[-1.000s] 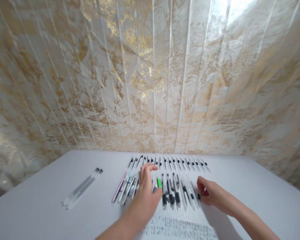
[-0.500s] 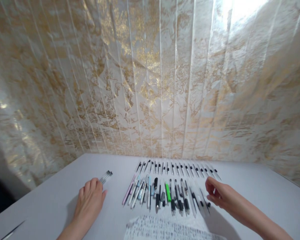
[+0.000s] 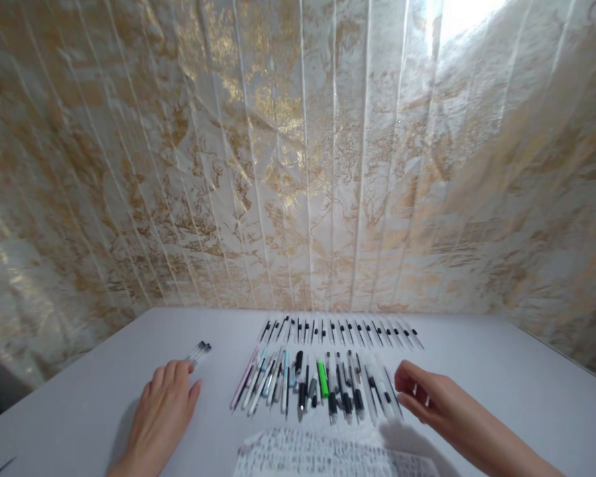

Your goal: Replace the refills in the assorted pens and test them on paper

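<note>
My left hand (image 3: 161, 411) lies flat on the white table (image 3: 501, 371), fingers stretched out, covering the near end of a few clear pens (image 3: 198, 350). My right hand (image 3: 422, 394) hovers at the right edge of the near row of pens (image 3: 308, 384), fingers curled loosely, with nothing visibly in them. That row includes a pink pen (image 3: 243, 384) and a green one (image 3: 322, 377). Behind it lies a far row of black-capped pens (image 3: 338, 329).
A sheet of handwritten paper (image 3: 328, 457) lies at the near table edge between my arms. A glossy gold-and-white panelled wall (image 3: 298, 165) rises right behind the table. A thin dark object (image 3: 2, 466) shows at the lower left corner.
My left hand moved from the middle of the pen row out to the left and settled on the separate clear pens. My right hand stayed at the row's right end.
</note>
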Motion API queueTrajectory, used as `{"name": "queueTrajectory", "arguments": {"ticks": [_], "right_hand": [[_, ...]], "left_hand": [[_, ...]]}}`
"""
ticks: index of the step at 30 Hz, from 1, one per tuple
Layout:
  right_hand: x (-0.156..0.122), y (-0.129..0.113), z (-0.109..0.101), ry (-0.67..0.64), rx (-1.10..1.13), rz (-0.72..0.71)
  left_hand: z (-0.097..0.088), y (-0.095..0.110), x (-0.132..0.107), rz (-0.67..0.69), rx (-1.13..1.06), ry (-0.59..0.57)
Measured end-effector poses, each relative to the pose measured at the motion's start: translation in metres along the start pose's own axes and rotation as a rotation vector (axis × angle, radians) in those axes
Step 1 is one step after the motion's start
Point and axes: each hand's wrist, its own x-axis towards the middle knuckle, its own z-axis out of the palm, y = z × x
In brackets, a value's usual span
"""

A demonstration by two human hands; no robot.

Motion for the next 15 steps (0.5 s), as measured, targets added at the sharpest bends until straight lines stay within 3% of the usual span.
{"name": "queueTrajectory", "arguments": {"ticks": [9,13,15], "right_hand": [[-0.002,-0.011,-0.002,-0.006,0.077,0.001],[-0.006,-0.030,-0.002,-0.044,0.222,0.006],[-0.008,-0.042,0.003,-0.074,0.310,-0.005]], "left_hand": [[-0.002,-0.004,0.003,0.019,0.008,0.006],[-0.021,0.026,-0.008,0.063,-0.481,0.111],[-0.037,0.059,-0.023,0.160,-0.723,0.010]]}}
